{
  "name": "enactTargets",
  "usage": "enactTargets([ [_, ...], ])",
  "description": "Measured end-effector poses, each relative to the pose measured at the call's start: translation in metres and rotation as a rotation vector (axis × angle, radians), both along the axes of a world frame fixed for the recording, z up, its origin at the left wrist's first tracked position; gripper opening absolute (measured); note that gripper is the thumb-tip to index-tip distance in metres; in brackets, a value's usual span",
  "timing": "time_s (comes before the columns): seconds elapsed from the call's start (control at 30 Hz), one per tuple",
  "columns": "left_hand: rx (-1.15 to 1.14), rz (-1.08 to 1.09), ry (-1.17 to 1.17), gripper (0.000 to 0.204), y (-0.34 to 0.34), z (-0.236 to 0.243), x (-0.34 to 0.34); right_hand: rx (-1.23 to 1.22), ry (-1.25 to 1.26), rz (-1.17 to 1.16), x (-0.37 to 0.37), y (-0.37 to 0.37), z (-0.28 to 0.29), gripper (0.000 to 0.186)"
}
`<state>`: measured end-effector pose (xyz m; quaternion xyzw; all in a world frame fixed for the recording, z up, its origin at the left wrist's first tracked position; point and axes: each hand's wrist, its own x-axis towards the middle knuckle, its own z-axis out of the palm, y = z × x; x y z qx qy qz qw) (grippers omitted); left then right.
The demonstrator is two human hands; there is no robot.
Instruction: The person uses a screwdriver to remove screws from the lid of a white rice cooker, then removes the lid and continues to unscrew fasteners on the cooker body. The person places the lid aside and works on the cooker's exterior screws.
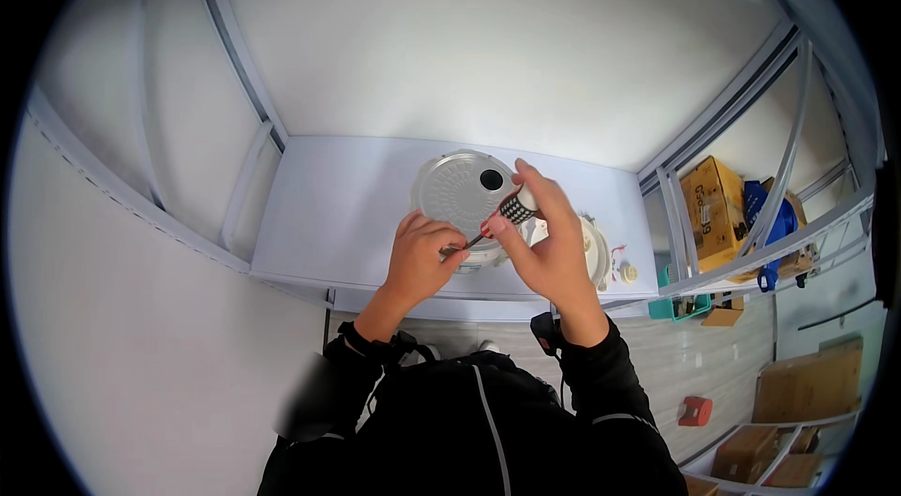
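Observation:
In my right hand (556, 247) is a screwdriver (517, 206) with a red, black and white handle, tilted so that its thin shaft points down to the left. The thumb and fingers close around the handle. My left hand (422, 257) pinches the front end of the shaft between thumb and fingertips; whether a screw sits at the tip is hidden. Behind both hands lies a round silver metal disc (455, 182) with a ribbed centre and a black round spot near its right side. A white round part (593, 247) lies to the right, partly covered by my right hand.
These things lie on a white table (319, 205) against a pale wall, with grey metal frames at both sides. A small yellowish roll (629, 274) sits at the table's right. Beyond the right frame are cardboard boxes (713, 214), a teal bin (664, 308) and a red stool (695, 412).

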<state>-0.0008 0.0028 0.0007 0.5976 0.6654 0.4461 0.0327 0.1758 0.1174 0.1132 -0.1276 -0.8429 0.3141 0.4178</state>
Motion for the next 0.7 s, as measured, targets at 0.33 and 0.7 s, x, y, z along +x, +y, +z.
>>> enactTargets([
  [0.33,0.025,-0.011,-0.029,0.015,0.002,-0.006,-0.001,-0.236,0.127,0.021,-0.002,-0.004,-0.005,0.060],
  [0.7,0.001,-0.008,-0.058,0.014,0.004,-0.009,-0.003,-0.186,0.129,0.114,-0.001,0.003,-0.006,0.058],
])
